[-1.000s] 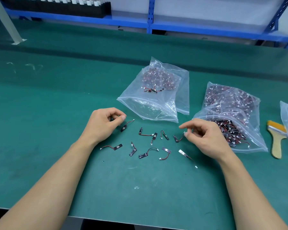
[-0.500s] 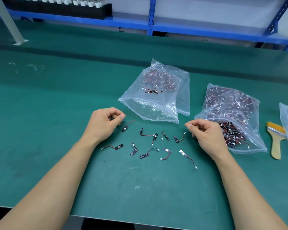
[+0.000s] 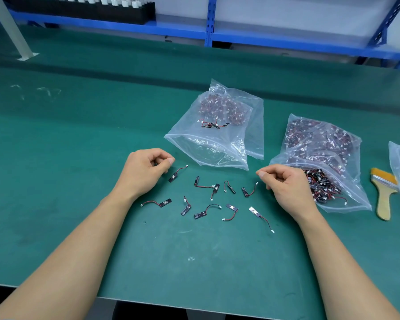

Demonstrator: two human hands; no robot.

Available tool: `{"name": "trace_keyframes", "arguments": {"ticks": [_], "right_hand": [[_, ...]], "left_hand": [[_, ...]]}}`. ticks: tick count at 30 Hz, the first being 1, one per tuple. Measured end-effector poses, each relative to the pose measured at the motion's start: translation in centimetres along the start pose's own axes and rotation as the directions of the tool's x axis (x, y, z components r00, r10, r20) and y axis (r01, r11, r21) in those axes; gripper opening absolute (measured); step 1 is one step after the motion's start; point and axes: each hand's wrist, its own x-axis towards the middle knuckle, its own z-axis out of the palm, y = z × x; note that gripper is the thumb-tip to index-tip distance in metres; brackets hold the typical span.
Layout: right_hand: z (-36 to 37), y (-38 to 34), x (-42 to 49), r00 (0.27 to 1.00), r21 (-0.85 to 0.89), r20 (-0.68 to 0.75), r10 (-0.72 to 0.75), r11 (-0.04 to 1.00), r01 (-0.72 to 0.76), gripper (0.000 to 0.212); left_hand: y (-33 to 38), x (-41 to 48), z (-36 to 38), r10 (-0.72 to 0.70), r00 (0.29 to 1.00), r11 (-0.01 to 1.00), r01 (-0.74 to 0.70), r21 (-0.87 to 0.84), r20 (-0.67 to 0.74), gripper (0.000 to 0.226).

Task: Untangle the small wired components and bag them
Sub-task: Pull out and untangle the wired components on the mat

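Components (image 3: 200, 214) light, wires floppy; pinch at the black board. Left hand (image 3: 143, 172), right hand (image 3: 286, 185) curled, contents unclear.

Left hand (image 3: 146, 173) and right hand (image 3: 288, 188), curled, flank scattered wired components (image 3: 215, 188).

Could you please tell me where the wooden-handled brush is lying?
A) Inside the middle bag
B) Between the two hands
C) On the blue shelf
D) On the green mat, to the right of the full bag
D: the brush lies flat on the green mat, to the right of the full bag, with its handle pointing toward the person.
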Motion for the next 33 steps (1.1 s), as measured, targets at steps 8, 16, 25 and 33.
{"name": "trace_keyframes", "arguments": {"ticks": [8, 16, 25, 33], "right_hand": [[-0.06, 0.16, -0.10, 1.000, -0.003, -0.001, 0.005, 1.000, -0.005, 0.018], [-0.04, 0.24, -0.07, 1.000, -0.018, 0.006, 0.007, 1.000, -0.007, 0.018], [0.04, 0.17, -0.07, 1.000, -0.011, 0.007, 0.003, 1.000, -0.003, 0.021], [0.00, 0.34, 0.00, 1.000, -0.010, 0.010, -0.002, 1.000, 0.002, 0.021]], "left_hand": [[0.10, -0.06, 0.06, 0.000, 1.000, 1.000, 0.000, 0.000, 0.002, 0.014], [0.12, -0.08, 0.04, 0.000, 1.000, 1.000, 0.000, -0.003, -0.004, 0.014], [0.09, 0.09, -0.04, -0.042, 0.997, 0.999, 0.042, 0.002, -0.068, 0.015], [0.06, 0.08, -0.03, -0.044, 0.998, 0.999, 0.044, -0.005, -0.050, 0.016]]}}
